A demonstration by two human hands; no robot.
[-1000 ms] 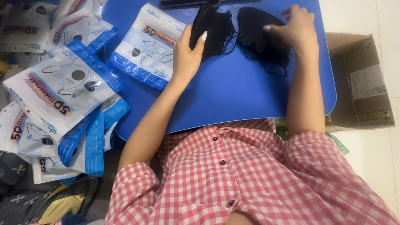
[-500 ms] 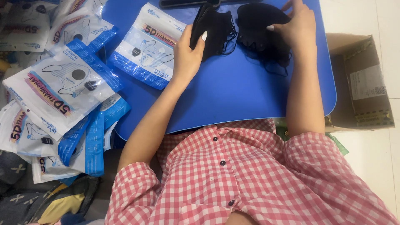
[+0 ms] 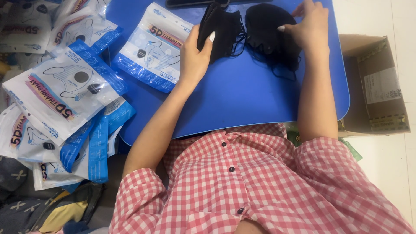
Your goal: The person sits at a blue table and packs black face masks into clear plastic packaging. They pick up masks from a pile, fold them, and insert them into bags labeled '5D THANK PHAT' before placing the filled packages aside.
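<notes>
A: what's each hand doing?

B: left hand (image 3: 196,56) is wrapped round a folded stack of black masks (image 3: 221,28) at the far end of the blue bench (image 3: 242,95). right hand (image 3: 305,26) lies flat, fingers loose, pressing a second black mask pile (image 3: 266,30) just beside it.

A: anything else?

B: mask packet (image 3: 151,47) just left of the left hand, more packets (image 3: 65,91) heaped off the bench's left edge, cardboard box (image 3: 375,82) to the right.
</notes>
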